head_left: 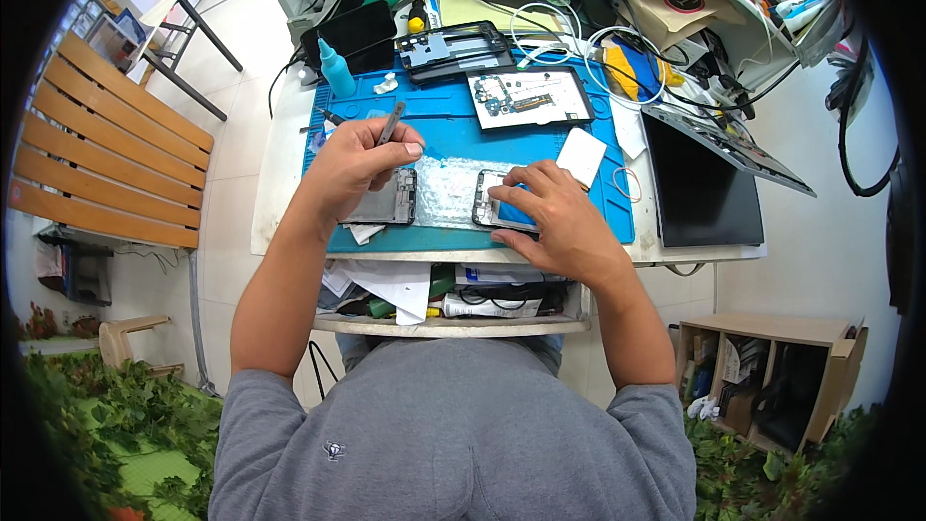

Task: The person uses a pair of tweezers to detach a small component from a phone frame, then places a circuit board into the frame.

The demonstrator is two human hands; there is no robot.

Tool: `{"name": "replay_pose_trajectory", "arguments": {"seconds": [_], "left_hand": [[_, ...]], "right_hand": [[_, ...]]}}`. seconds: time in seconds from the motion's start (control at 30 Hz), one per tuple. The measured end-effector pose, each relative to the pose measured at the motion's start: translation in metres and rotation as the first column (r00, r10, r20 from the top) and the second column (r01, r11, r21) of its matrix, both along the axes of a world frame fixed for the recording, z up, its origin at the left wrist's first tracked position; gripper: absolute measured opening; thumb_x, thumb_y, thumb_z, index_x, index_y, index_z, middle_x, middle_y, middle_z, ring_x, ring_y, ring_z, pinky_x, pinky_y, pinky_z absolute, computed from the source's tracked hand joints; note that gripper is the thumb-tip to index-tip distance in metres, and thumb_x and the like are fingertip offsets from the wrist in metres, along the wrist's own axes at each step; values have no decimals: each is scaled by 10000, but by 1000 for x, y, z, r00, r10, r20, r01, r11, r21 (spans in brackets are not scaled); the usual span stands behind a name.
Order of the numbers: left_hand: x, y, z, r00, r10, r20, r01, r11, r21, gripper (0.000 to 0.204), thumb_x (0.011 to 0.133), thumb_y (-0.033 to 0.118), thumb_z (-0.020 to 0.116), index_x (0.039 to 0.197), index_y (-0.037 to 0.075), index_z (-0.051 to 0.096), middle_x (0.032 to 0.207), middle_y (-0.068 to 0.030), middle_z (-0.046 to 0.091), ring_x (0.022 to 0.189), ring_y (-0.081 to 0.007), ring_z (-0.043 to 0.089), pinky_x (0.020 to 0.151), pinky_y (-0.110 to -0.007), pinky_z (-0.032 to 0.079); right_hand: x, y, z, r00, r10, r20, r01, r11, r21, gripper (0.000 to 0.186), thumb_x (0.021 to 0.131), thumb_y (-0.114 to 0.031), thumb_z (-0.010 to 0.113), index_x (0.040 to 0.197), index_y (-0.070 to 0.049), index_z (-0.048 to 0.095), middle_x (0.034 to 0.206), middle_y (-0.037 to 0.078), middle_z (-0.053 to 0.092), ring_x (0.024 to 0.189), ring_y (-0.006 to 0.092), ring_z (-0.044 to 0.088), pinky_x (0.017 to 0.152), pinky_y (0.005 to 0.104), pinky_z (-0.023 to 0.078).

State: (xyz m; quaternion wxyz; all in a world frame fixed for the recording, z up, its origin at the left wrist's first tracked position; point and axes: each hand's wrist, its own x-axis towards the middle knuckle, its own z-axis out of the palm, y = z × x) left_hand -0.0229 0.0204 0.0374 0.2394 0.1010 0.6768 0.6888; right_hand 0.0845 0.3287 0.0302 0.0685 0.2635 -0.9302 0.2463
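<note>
My left hand [352, 166] is closed in a pinch on slim grey tweezers [391, 123], their upper end pointing up and away. Below that hand lies an opened phone [400, 201], partly covered by it. My right hand [559, 217] curls over a second opened phone [484, 195], with fingertips on its inside and the thumb at its near edge. Something blue [516, 215] shows under those fingers. Between the two phones is a sheet of clear bubbly plastic [446, 195]. All of this rests on a blue work mat [439, 239].
Farther back are a white-backed tray with a circuit board [531, 98], a black phone frame [453, 51] and a blue bottle [336, 69]. Looped white cables [622, 34] lie behind. A dark screen panel [709, 198] stands right. A cluttered drawer [453, 328] is open before me.
</note>
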Motion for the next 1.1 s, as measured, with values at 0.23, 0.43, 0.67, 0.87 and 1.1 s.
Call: {"name": "replay_pose_trajectory", "arguments": {"seconds": [0.23, 0.43, 0.67, 0.87, 1.1], "left_hand": [[9, 0, -1, 1000, -11, 12, 11, 1000, 13, 236, 987, 234, 864, 1106, 47, 784, 800, 71, 602, 585, -23, 411, 539, -230, 269], [9, -2, -3, 1000, 16, 25, -16, 1000, 21, 239, 988, 237, 866, 1104, 43, 787, 787, 68, 607, 575, -22, 409, 531, -232, 266], [10, -2, -8, 999, 8, 53, -10, 999, 42, 229, 1003, 229, 856, 1118, 42, 791, 797, 66, 617, 595, -22, 428, 537, -231, 276], [17, 9, -10, 982, -29, 188, 0, 988, 156, 230, 1019, 223, 851, 1136, 40, 776, 783, 71, 602, 580, -20, 419, 528, -231, 270], [29, 15, -9, 989, -25, 147, 1, 987, 160, 204, 1028, 204, 838, 1127, 38, 772, 786, 79, 600, 580, -13, 427, 526, -224, 278]], "right_hand": [[0, -4, 3, 1000, -21, 20, 20, 997, 75, 486, 931, -383, 918, 1302, -93, 797, 1366, 141, 705, 1297, 363, 628, 1130, 508, 514], [-2, -4, 1, 1000, -17, 18, 16, 999, 46, 471, 935, -387, 913, 1300, -111, 799, 1363, 139, 708, 1294, 357, 629, 1127, 506, 516], [-2, -8, 1, 999, 25, -37, -22, 997, 79, 546, 903, -338, 949, 1350, -77, 776, 1360, 135, 717, 1232, 353, 663, 1087, 490, 543], [-6, -31, 5, 987, -29, 160, 109, 850, -515, 501, 963, -284, 941, 1326, 15, 770, 1228, 156, 780, 1060, 258, 733, 914, 377, 603], [-15, -51, -18, 822, 155, 548, 434, 452, -779, 272, 1025, -181, 893, 1153, 46, 811, 919, 58, 808, 787, 71, 679, 723, 252, 551]]}}
